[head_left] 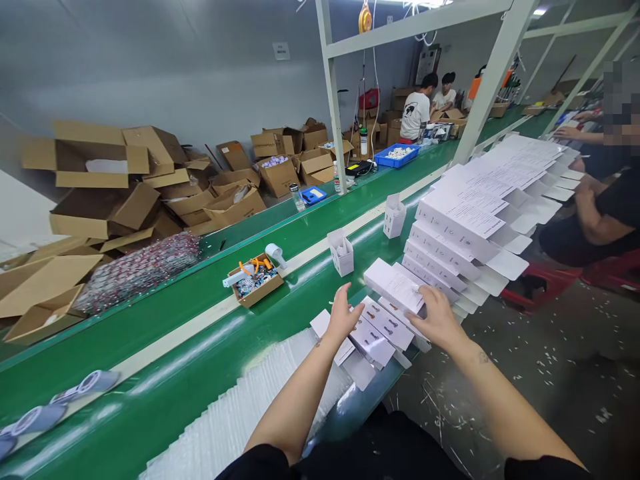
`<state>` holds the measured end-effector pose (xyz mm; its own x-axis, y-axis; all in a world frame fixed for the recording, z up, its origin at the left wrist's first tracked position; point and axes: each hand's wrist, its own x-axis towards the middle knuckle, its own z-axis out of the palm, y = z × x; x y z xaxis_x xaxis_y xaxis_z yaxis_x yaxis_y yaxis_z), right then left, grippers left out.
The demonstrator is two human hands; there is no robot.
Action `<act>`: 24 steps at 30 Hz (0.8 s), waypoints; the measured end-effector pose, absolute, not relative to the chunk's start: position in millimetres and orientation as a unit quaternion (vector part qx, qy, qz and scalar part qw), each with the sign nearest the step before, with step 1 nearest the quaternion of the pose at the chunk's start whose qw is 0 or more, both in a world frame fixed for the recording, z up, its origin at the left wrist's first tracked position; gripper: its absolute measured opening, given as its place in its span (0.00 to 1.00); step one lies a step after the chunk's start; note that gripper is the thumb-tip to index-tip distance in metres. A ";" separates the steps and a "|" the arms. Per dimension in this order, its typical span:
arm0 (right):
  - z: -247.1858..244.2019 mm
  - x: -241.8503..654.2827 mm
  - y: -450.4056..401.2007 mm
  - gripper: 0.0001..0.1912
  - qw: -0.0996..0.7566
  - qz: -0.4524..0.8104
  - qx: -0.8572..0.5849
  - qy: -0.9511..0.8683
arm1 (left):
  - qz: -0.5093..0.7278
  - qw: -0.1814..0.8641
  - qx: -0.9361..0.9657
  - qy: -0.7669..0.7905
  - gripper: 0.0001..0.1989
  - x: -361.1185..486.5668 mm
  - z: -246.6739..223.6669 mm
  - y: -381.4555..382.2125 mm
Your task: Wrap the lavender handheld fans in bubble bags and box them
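My left hand (344, 317) is open, its thumb spread from its fingers, beside flat white boxes (384, 321) printed with small product pictures. My right hand (440, 319) grips the near right end of a white box (393, 280) between thumb and fingers. That box lies tilted over the front of the row. Behind it, a long overlapping stack of white boxes (455, 227) with open flaps runs along the belt edge. Under my left forearm spreads a row of clear plastic sleeves or trays (250, 407); their exact kind is unclear.
Two small upright white cartons (341, 253) stand on the green conveyor belt (195, 360). A cardboard box of small parts (260, 287) sits farther left, with grey-white rolls (40, 419) beyond. Opened cardboard cartons (100, 157) pile behind. Co-workers (417, 113) sit along the line.
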<state>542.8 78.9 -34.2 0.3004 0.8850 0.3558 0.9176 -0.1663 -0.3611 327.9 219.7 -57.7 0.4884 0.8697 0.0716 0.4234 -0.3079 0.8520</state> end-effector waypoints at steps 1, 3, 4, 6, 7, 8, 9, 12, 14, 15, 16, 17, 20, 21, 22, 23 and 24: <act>-34.9 548.1 77.2 0.27 0.245 -0.044 -0.768 -0.590 | 0.247 0.399 0.773 0.428 0.30 331.2 -60.8 218.4; -43.4 551.9 75.1 0.25 0.207 -0.063 -0.775 -0.594 | 0.148 0.373 0.818 0.412 0.29 336.7 -72.4 211.7; -49.6 550.8 74.7 0.24 0.190 -0.070 -0.779 -0.593 | 0.091 0.358 0.841 0.396 0.30 338.8 -80.0 206.2; -62.4 544.7 75.0 0.23 0.161 -0.076 -0.788 -0.589 | 0.000 0.333 0.871 0.360 0.39 341.6 -95.9 192.2; -67.7 540.8 75.3 0.22 0.148 -0.078 -0.790 -0.589 | -0.025 0.324 0.880 0.346 0.43 342.3 -102.9 185.0; -71.8 537.1 75.5 0.21 0.137 -0.080 -0.792 -0.590 | -0.038 0.317 0.887 0.333 0.45 342.5 -108.3 178.5; -74.6 533.9 75.4 0.20 0.125 -0.081 -0.794 -0.590 | -0.043 0.313 0.894 0.317 0.46 342.0 -111.8 173.5; -76.8 529.4 71.5 0.19 0.103 -0.087 -0.800 -0.585 | -0.017 0.295 0.915 0.274 0.39 334.3 -109.7 171.1; -75.5 529.7 67.0 0.19 0.099 -0.102 -0.797 -0.587 | 0.042 0.275 0.907 0.317 0.34 322.5 -102.2 177.9; -74.7 529.6 65.2 0.19 0.101 -0.112 -0.795 -0.588 | 0.071 0.269 0.888 0.366 0.36 314.7 -98.6 181.8; -74.1 528.6 64.0 0.19 0.106 -0.121 -0.792 -0.590 | 0.085 0.268 0.862 0.421 0.39 306.3 -96.1 184.6; -73.8 526.0 63.8 0.20 0.112 -0.124 -0.788 -0.593 | 0.079 0.271 0.837 0.468 0.45 297.8 -95.1 185.6; -77.2 504.8 68.5 0.20 0.138 -0.075 -0.750 -0.643 | -0.035 0.266 0.810 0.521 0.60 279.0 -100.6 175.3; -80.2 493.8 71.2 0.20 0.145 -0.035 -0.721 -0.677 | -0.072 0.249 0.816 0.516 0.59 276.2 -103.7 168.8; -84.1 481.8 73.9 0.19 0.149 0.010 -0.687 -0.711 | -0.094 0.224 0.826 0.508 0.54 274.8 -106.3 162.3; -88.6 470.1 76.6 0.19 0.152 0.053 -0.653 -0.740 | -0.097 0.197 0.837 0.502 0.48 274.4 -107.6 156.7; -93.1 459.6 79.2 0.19 0.154 0.091 -0.626 -0.759 | -0.087 0.174 0.845 0.499 0.40 274.1 -107.1 152.9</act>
<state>459.6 79.2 -93.1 -0.1679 0.9785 0.1200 0.9221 0.1989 -0.3318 274.1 152.9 -107.1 0.4870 0.8123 -0.3210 0.8730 -0.4417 0.2069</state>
